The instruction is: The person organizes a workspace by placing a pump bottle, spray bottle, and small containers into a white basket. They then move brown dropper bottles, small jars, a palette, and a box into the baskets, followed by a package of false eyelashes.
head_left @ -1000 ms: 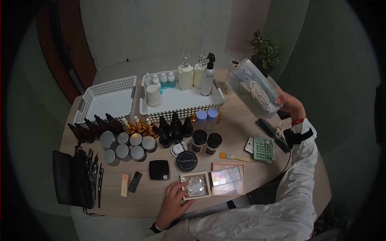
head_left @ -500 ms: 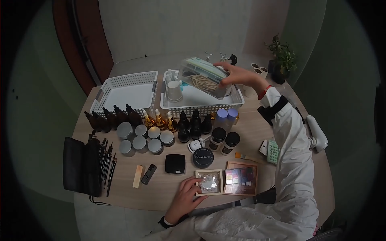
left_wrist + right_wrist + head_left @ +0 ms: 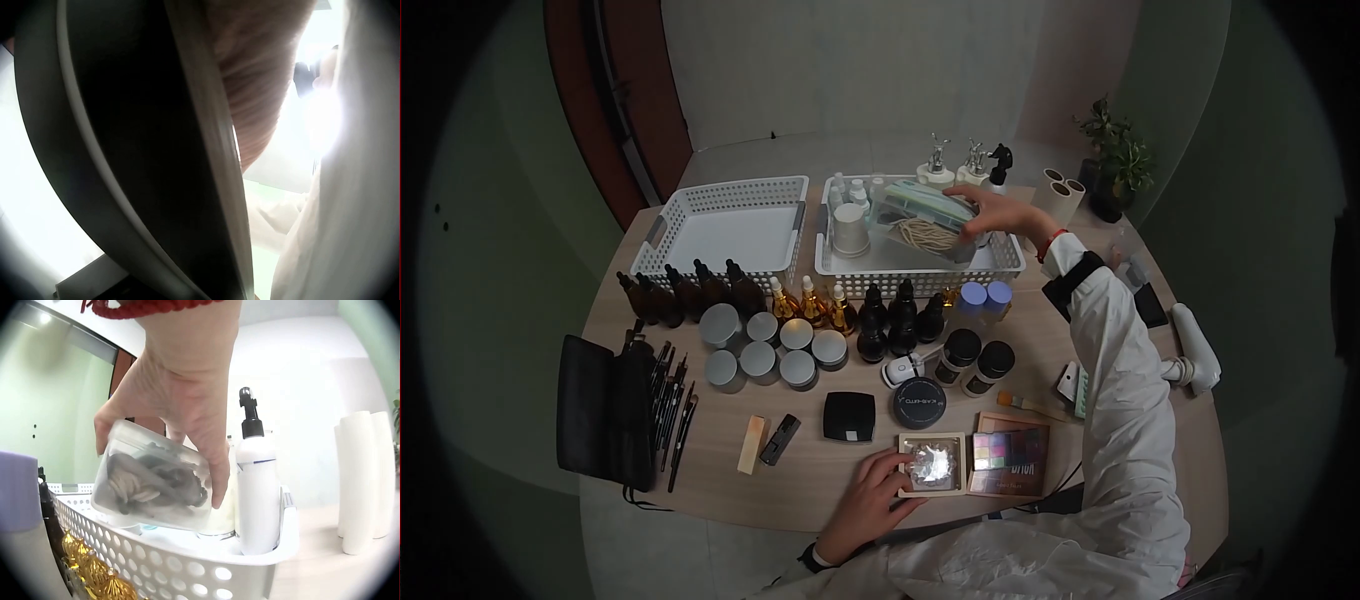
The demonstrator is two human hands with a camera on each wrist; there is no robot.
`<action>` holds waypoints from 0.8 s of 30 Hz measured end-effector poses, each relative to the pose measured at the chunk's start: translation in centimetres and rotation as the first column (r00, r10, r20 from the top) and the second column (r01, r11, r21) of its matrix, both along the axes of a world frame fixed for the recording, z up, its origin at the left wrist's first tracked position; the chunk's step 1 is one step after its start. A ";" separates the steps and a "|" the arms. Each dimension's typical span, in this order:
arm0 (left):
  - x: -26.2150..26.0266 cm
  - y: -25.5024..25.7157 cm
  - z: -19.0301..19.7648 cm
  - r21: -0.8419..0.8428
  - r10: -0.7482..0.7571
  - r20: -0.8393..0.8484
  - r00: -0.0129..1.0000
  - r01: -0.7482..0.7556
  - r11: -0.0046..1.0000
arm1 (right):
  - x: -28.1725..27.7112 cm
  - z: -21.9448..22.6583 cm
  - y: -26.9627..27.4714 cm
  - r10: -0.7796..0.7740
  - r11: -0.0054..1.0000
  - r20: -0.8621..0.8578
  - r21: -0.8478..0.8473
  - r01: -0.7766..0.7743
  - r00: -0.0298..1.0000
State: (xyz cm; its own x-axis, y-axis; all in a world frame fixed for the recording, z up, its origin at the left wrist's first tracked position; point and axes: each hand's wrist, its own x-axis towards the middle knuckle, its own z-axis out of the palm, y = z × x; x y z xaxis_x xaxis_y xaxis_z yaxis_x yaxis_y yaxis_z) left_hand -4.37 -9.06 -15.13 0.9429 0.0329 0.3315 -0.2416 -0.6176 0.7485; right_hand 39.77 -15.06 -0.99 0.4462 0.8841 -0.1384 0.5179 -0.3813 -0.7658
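Note:
My right hand [image 3: 997, 213] grips a clear plastic box [image 3: 922, 226] from above, holding it tilted over the right white basket [image 3: 850, 262]. Coiled pale cord and darker bundles show through its wall in the right wrist view. In that basket stand a white cup [image 3: 851, 232], several small bottles, two pump bottles and a spray bottle [image 3: 258, 494]. Near the table's front edge, my left hand [image 3: 866, 508] holds the left side of a square framed box [image 3: 946, 470] with a shiny clear top, its thumb along the front edge. The left wrist view mostly shows dark, close surfaces.
A second white basket [image 3: 730, 245] stands at the back left. Dropper bottles [image 3: 690, 290], silver-lidded jars [image 3: 760, 362] and black-lidded jars [image 3: 990, 365] crowd the middle. Makeup brushes [image 3: 675, 420] lie left, palettes [image 3: 1012, 455] right. White rolls [image 3: 1055, 200] and a plant [image 3: 1115, 160] stand back right.
My right hand has carried the clear box leftward from the table's right side and lowered it toward the right basket. The left hand stays at the framed box; the head view has shifted.

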 end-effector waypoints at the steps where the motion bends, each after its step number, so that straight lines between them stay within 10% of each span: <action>1: 0.0 0.0 0.0 0.000 -0.001 -0.001 1.000 0.001 1.000 | 0.1 -0.4 0.0 -0.001 1.000 -0.001 0.000 0.001 1.000; 10: 0.1 0.1 0.4 -0.009 -0.010 -0.012 1.000 0.010 1.000 | 0.6 -0.6 0.3 0.126 0.992 -0.061 0.026 -0.125 0.990; 24: 0.0 0.1 0.2 -0.019 -0.008 -0.026 1.000 0.008 1.000 | 0.2 -0.3 2.1 0.220 0.931 0.329 -0.352 -0.097 0.918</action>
